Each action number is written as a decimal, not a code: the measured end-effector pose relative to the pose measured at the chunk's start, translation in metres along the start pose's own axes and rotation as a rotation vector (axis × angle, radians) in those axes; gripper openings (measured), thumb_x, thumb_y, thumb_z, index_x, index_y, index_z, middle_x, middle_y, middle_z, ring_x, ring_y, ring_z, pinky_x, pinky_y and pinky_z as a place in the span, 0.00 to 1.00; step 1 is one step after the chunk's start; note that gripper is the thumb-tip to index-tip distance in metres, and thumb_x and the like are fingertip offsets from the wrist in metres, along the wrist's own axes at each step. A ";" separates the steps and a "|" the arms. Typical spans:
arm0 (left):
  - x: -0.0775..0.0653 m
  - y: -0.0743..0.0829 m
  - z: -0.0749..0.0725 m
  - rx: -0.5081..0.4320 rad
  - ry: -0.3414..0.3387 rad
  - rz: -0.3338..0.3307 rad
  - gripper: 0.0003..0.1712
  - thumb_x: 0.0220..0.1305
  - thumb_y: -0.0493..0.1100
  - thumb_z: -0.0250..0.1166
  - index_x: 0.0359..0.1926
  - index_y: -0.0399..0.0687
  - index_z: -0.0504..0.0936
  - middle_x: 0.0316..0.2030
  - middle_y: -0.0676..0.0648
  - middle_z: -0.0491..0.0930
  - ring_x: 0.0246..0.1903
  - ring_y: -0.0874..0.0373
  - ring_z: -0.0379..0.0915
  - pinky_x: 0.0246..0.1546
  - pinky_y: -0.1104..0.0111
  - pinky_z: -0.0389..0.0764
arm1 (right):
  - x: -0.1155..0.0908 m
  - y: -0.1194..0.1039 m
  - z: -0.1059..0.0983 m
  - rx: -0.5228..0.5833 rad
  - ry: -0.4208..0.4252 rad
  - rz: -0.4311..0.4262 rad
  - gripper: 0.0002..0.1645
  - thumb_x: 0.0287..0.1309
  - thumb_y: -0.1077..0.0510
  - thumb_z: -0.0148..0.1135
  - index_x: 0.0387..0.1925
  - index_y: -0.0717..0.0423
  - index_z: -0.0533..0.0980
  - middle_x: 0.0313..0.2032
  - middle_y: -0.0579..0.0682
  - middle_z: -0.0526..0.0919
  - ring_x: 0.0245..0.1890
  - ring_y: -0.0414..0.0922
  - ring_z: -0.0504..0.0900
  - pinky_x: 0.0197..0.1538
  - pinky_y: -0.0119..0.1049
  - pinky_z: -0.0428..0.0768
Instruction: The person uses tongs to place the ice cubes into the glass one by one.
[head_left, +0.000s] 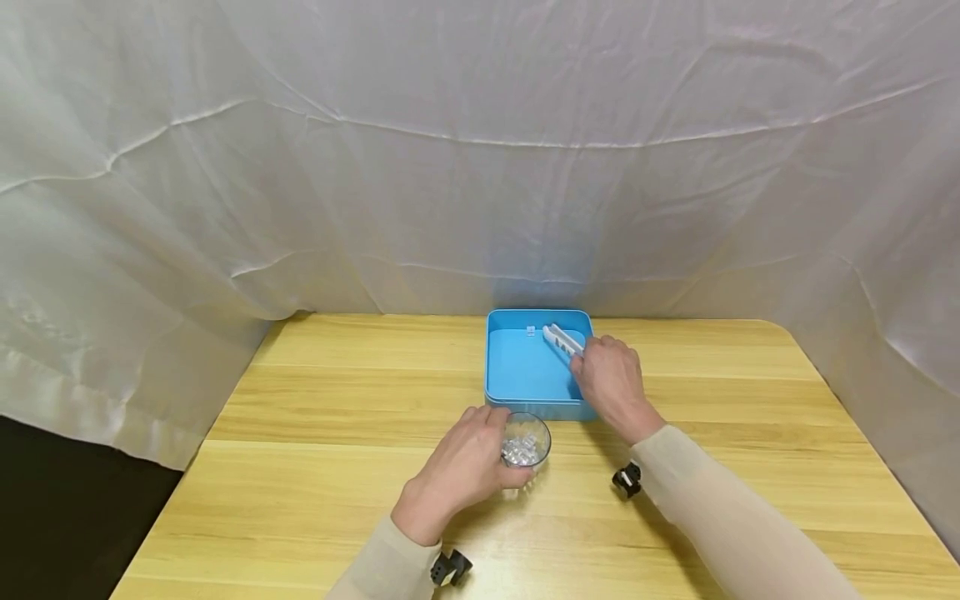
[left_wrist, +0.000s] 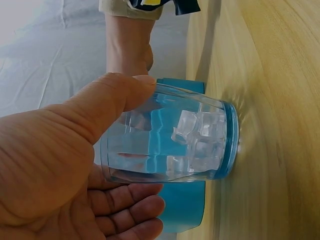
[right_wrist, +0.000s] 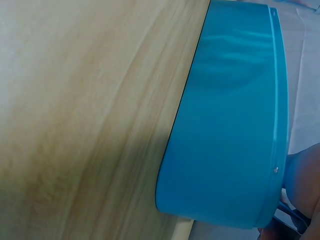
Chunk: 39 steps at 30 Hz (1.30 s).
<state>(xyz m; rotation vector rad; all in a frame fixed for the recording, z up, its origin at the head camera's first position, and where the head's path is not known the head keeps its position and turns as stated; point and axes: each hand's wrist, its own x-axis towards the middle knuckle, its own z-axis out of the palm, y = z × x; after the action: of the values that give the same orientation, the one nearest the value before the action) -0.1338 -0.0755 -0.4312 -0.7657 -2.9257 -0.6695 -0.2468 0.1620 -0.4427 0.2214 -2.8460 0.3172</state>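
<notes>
My left hand (head_left: pixel 468 458) grips a clear glass (left_wrist: pixel 135 145) standing on the table, thumb on one side and fingers on the other. Several clear cubes (left_wrist: pixel 202 135), like ice cubes, lie in the bottom of the glass. White tongs (head_left: pixel 564 340) are held in my right hand (head_left: pixel 611 379), over the right side of a blue box (head_left: pixel 540 410). Their tips reach into the box near its back wall. A small clear cube (head_left: pixel 530 331) sits in the box, left of those tips and apart from them. Only part of the right hand (right_wrist: pixel 304 180) shows in the right wrist view.
The open blue box stands at the back of the wooden table (head_left: pixel 315 467), just behind the glass. A pale curtain (head_left: pixel 450 208) hangs along the table's back and sides. Black wrist cameras (head_left: pixel 627 480) sit at both cuffs.
</notes>
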 end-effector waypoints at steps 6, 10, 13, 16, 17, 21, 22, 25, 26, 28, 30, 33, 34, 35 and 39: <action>0.000 0.000 0.000 -0.008 -0.001 0.000 0.45 0.52 0.58 0.83 0.62 0.35 0.77 0.48 0.45 0.83 0.46 0.53 0.77 0.52 0.62 0.84 | -0.006 -0.001 -0.004 0.019 0.024 -0.014 0.18 0.70 0.56 0.60 0.25 0.61 0.74 0.23 0.54 0.72 0.24 0.52 0.71 0.32 0.46 0.72; 0.001 0.000 0.000 -0.010 -0.001 0.001 0.45 0.52 0.58 0.83 0.61 0.34 0.78 0.48 0.44 0.83 0.46 0.54 0.78 0.51 0.62 0.84 | -0.012 -0.002 -0.008 0.044 0.033 -0.027 0.17 0.69 0.56 0.60 0.24 0.60 0.73 0.23 0.53 0.72 0.24 0.52 0.70 0.32 0.46 0.71; 0.001 0.000 -0.001 -0.009 0.000 0.002 0.45 0.52 0.58 0.83 0.62 0.35 0.78 0.49 0.44 0.83 0.46 0.54 0.78 0.52 0.62 0.83 | -0.016 -0.001 -0.011 0.068 0.041 -0.041 0.17 0.69 0.56 0.60 0.24 0.60 0.73 0.23 0.53 0.72 0.24 0.51 0.70 0.31 0.45 0.71; 0.001 0.001 -0.001 -0.004 -0.001 0.000 0.45 0.53 0.59 0.82 0.62 0.35 0.78 0.49 0.44 0.83 0.47 0.53 0.78 0.53 0.62 0.83 | -0.022 0.000 -0.014 0.093 0.064 -0.066 0.17 0.69 0.56 0.61 0.24 0.60 0.73 0.22 0.52 0.71 0.23 0.51 0.69 0.31 0.44 0.69; 0.001 0.001 -0.001 -0.003 0.000 -0.002 0.45 0.53 0.59 0.82 0.62 0.35 0.77 0.50 0.44 0.83 0.47 0.53 0.78 0.53 0.62 0.83 | -0.024 0.000 -0.016 0.100 0.073 -0.076 0.17 0.68 0.57 0.61 0.24 0.60 0.73 0.21 0.52 0.71 0.23 0.50 0.69 0.30 0.43 0.69; 0.000 0.001 -0.001 -0.002 -0.006 -0.008 0.46 0.53 0.60 0.81 0.63 0.35 0.77 0.51 0.44 0.83 0.48 0.53 0.78 0.53 0.62 0.84 | -0.031 0.000 -0.024 0.129 0.100 -0.105 0.16 0.68 0.58 0.63 0.25 0.62 0.76 0.21 0.52 0.71 0.23 0.49 0.68 0.29 0.41 0.68; -0.001 0.001 -0.002 -0.002 -0.008 -0.010 0.46 0.53 0.61 0.81 0.63 0.35 0.77 0.51 0.44 0.83 0.48 0.53 0.78 0.53 0.62 0.84 | -0.033 0.000 -0.026 0.142 0.099 -0.105 0.15 0.68 0.57 0.64 0.26 0.62 0.77 0.21 0.52 0.71 0.23 0.49 0.68 0.29 0.40 0.68; 0.000 0.000 -0.002 -0.004 -0.010 -0.014 0.46 0.53 0.61 0.82 0.64 0.36 0.77 0.52 0.45 0.83 0.48 0.53 0.78 0.53 0.63 0.84 | -0.039 -0.002 -0.032 0.176 0.089 -0.105 0.13 0.68 0.57 0.64 0.31 0.65 0.80 0.23 0.52 0.74 0.24 0.48 0.69 0.30 0.40 0.69; 0.000 0.000 -0.002 -0.006 -0.010 -0.015 0.47 0.53 0.61 0.82 0.64 0.36 0.77 0.52 0.45 0.83 0.48 0.53 0.78 0.53 0.63 0.83 | -0.042 -0.003 -0.035 0.190 0.082 -0.104 0.13 0.68 0.57 0.64 0.32 0.65 0.81 0.24 0.52 0.74 0.24 0.48 0.70 0.30 0.40 0.70; -0.001 0.001 -0.003 -0.007 -0.009 -0.016 0.46 0.52 0.61 0.82 0.63 0.36 0.77 0.51 0.45 0.83 0.48 0.54 0.78 0.52 0.63 0.83 | -0.047 -0.003 -0.039 0.218 0.069 -0.104 0.12 0.67 0.58 0.64 0.34 0.65 0.82 0.25 0.52 0.76 0.25 0.47 0.70 0.31 0.40 0.71; -0.001 0.001 -0.004 -0.014 -0.010 -0.018 0.46 0.52 0.60 0.82 0.63 0.36 0.77 0.51 0.45 0.83 0.48 0.53 0.77 0.52 0.63 0.83 | -0.053 -0.003 -0.043 0.239 0.057 -0.109 0.11 0.67 0.58 0.64 0.35 0.65 0.83 0.27 0.52 0.78 0.26 0.47 0.71 0.31 0.40 0.72; -0.001 0.002 -0.004 -0.017 -0.013 -0.021 0.46 0.52 0.60 0.82 0.63 0.36 0.77 0.51 0.45 0.83 0.48 0.53 0.77 0.52 0.63 0.83 | -0.064 0.000 -0.049 0.263 0.053 -0.127 0.09 0.67 0.59 0.65 0.36 0.62 0.84 0.29 0.50 0.79 0.28 0.45 0.72 0.33 0.40 0.74; -0.001 0.002 -0.003 -0.020 -0.012 -0.020 0.46 0.52 0.59 0.82 0.63 0.36 0.77 0.51 0.44 0.83 0.48 0.53 0.77 0.52 0.63 0.83 | -0.068 0.001 -0.051 0.266 0.054 -0.140 0.09 0.67 0.59 0.65 0.36 0.62 0.84 0.29 0.50 0.79 0.29 0.44 0.72 0.33 0.39 0.74; -0.001 0.002 -0.003 -0.020 -0.012 -0.019 0.46 0.52 0.59 0.83 0.63 0.36 0.77 0.51 0.44 0.83 0.48 0.53 0.78 0.52 0.63 0.84 | -0.072 0.003 -0.054 0.268 0.056 -0.151 0.08 0.67 0.59 0.65 0.36 0.61 0.84 0.30 0.49 0.80 0.30 0.44 0.71 0.33 0.39 0.74; 0.000 0.002 -0.003 -0.019 -0.010 -0.019 0.46 0.51 0.58 0.83 0.63 0.35 0.78 0.51 0.43 0.83 0.49 0.52 0.78 0.53 0.62 0.84 | -0.089 0.007 -0.063 0.280 0.067 -0.190 0.05 0.66 0.59 0.68 0.37 0.57 0.86 0.31 0.45 0.80 0.31 0.41 0.71 0.32 0.36 0.73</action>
<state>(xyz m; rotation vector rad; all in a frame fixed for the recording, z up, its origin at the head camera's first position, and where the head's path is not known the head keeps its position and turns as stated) -0.1328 -0.0752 -0.4279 -0.7462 -2.9435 -0.6978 -0.1481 0.1943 -0.4099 0.5214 -2.6802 0.6681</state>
